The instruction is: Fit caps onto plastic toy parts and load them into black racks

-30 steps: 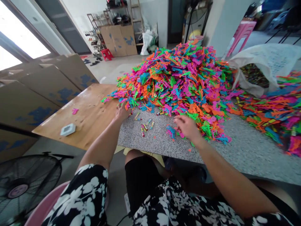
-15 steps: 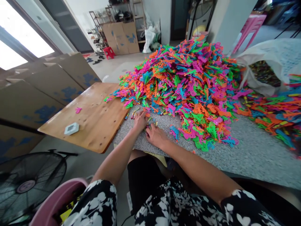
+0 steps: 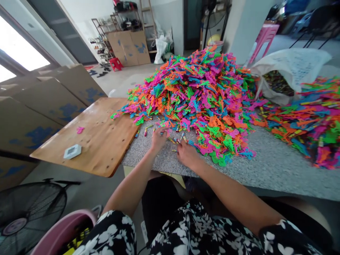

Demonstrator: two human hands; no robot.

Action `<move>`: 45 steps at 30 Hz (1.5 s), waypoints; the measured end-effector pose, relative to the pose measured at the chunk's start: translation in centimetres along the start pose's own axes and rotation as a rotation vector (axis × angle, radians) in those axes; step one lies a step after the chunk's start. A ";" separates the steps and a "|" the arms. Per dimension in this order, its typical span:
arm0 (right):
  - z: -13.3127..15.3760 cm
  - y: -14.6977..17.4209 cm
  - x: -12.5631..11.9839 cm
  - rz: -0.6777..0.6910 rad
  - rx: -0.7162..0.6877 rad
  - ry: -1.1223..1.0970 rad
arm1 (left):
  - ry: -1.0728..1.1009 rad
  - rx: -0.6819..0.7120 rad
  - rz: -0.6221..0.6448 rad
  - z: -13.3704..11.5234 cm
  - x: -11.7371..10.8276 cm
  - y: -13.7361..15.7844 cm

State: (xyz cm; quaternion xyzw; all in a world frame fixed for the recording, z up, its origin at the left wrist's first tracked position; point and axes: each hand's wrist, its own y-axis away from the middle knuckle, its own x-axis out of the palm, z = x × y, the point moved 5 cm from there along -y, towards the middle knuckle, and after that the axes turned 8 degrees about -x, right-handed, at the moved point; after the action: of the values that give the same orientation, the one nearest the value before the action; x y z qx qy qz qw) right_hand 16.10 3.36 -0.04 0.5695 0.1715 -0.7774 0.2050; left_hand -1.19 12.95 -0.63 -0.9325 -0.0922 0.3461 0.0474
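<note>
A large pile of bright plastic pieces shaped like toy guns covers the grey speckled table. At its front edge my left hand has its fingers closed, with a bit of pink and blue plastic showing at the fingertips; its exact shape is unclear. My right hand is beside it on the right, fingertips closed on a small coloured tube. Several similar short tubes lie between and around the hands, among them a red and yellow tube to the left.
A wooden board adjoins the table at left, bearing a white digital device and a pink piece. At right are a white sack of small tubes and another toy pile. A fan and pink tub stand lower left.
My right hand has shifted to the right, away from my left hand, uncovering several small tubes. My left hand has lifted slightly and now shows pink and blue plastic. The whole view has turned a little.
</note>
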 end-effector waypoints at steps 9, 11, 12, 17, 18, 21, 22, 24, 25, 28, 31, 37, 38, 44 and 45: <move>-2.2 -0.5 -0.9 -0.382 0.172 -0.627 | 0.465 -0.189 0.128 -1.8 -0.9 1.2; -3.2 -0.4 -1.9 -0.532 0.226 -0.949 | 0.534 -0.202 0.226 -2.6 -0.8 1.9; -3.5 -0.4 -2.4 -0.567 0.232 -1.106 | 0.558 -0.199 0.271 -3.1 -0.7 2.4; -2.9 -0.5 -4.2 -0.557 0.131 -1.549 | 0.731 -0.153 0.442 -6.5 -0.2 4.8; -2.8 -0.3 -4.4 -0.559 0.120 -1.586 | 0.781 -0.159 0.455 -7.0 -0.2 5.2; -2.8 0.4 -4.5 -0.525 0.118 -1.700 | 0.895 -0.216 0.430 -7.4 0.0 5.8; -2.8 0.6 -4.5 -0.507 0.121 -1.728 | 0.913 -0.238 0.410 -7.3 0.0 5.9; -3.2 1.2 -5.0 -0.499 0.121 -1.755 | 0.913 -0.263 0.368 -7.0 0.0 5.8; -3.4 1.5 -5.5 -0.510 0.113 -1.757 | 0.896 -0.258 0.355 -6.9 -0.1 5.6; -4.3 1.9 -7.2 -0.572 0.070 -1.726 | 0.785 -0.212 0.364 -7.0 -0.4 5.1; -4.9 1.8 -8.6 -0.590 0.044 -1.613 | 0.628 -0.151 0.386 -7.5 -0.8 4.7; -4.8 1.4 -8.8 -0.515 0.038 -1.376 | 0.523 -0.017 0.446 -9.5 -1.1 5.2; -4.8 1.4 -8.7 -0.503 0.034 -1.354 | 0.527 -0.021 0.475 -9.7 -1.0 5.4; -4.7 1.8 -8.6 -0.475 0.006 -1.277 | 0.419 -0.037 0.542 -10.1 -0.9 5.8; -4.7 1.8 -8.6 -0.471 0.002 -1.266 | 0.390 -0.028 0.542 -10.1 -1.0 5.8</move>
State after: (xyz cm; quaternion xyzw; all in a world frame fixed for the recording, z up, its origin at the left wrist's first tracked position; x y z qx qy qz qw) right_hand 23.19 5.26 6.76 -0.0485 0.1372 -0.9852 0.0904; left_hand 5.49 6.87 6.72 -0.9723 0.1653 0.1599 -0.0422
